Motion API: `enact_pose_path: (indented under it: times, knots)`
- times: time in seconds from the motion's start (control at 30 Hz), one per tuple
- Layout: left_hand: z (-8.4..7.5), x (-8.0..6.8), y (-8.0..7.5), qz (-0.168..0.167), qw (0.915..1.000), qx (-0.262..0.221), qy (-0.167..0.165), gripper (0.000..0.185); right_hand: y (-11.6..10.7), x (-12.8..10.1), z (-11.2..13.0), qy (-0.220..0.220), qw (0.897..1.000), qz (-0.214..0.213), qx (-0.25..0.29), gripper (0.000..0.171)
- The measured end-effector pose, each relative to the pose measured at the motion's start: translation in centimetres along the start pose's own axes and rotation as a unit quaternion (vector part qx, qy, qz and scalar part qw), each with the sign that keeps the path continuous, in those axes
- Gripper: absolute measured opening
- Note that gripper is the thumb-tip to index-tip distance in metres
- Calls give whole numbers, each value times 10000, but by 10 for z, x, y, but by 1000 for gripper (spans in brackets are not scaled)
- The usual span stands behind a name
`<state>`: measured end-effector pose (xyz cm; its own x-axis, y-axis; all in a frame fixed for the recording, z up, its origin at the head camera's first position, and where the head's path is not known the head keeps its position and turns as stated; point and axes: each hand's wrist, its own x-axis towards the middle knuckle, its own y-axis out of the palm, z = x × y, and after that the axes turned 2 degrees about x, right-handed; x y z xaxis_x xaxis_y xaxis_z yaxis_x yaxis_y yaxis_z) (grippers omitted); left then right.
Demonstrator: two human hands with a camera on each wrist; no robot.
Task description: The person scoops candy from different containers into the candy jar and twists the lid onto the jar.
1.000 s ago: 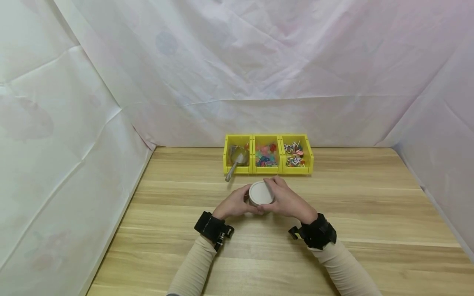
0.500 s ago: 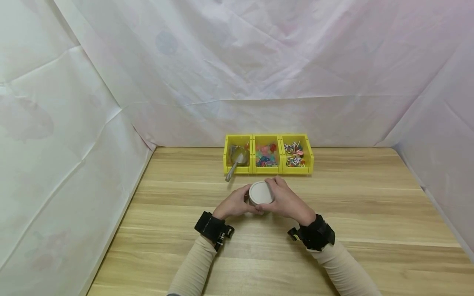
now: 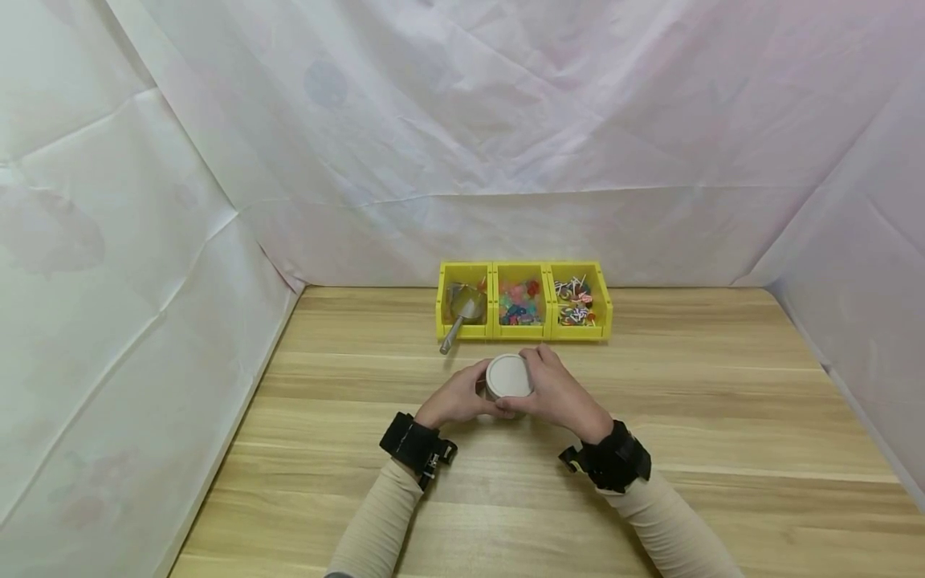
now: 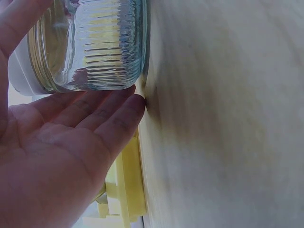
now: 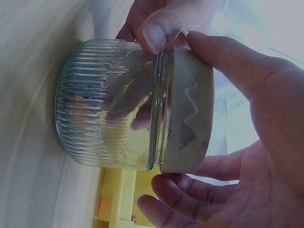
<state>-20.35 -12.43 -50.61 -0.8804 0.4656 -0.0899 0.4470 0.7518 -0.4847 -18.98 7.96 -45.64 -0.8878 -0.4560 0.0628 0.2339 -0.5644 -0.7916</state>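
We see a ribbed glass jar (image 3: 509, 384) standing on the wooden table (image 3: 723, 417) just below the middle of the head view, with a white lid (image 3: 509, 376) on top. Our left hand (image 3: 458, 399) cups the jar's glass side with fingers nearly straight, their tips touching the table in the left wrist view. Our right hand (image 3: 560, 393) curls around the lid, thumb and fingers pressed on its rim. Just above the jar in the frame sit three joined yellow bins (image 3: 523, 300) holding colourful sweets, and a metal scoop (image 3: 461, 315) leans out of the leftmost one, its handle reaching the table near our left hand. White sheeting (image 3: 217, 160) walls in the table.
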Motion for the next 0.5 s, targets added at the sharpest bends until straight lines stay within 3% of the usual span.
enact_pose_path:
  times: [0.5]
  knots:
    - [-2,-2,1,-28,10000,7,-31,82,4,0,4,365,9993,-100,53,81]
